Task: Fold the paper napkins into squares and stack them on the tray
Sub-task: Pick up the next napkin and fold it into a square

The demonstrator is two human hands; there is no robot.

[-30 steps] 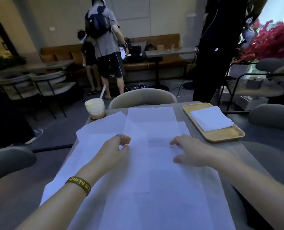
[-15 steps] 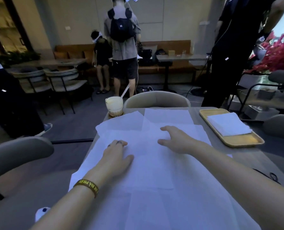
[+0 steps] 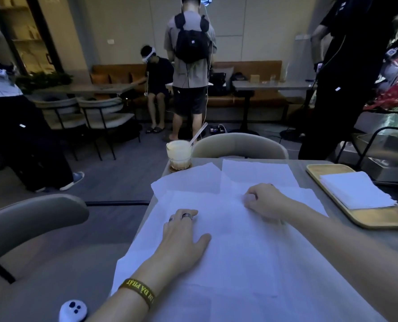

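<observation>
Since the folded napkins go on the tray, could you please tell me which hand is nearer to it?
Right. The right hand pinches the napkins just left of the tray; the left hand lies flat on them farther left.

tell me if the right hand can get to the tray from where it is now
Probably yes. The right hand rests on the spread napkins, and the tray lies to its right on the same table, with only flat paper and bare tabletop between them.
</observation>
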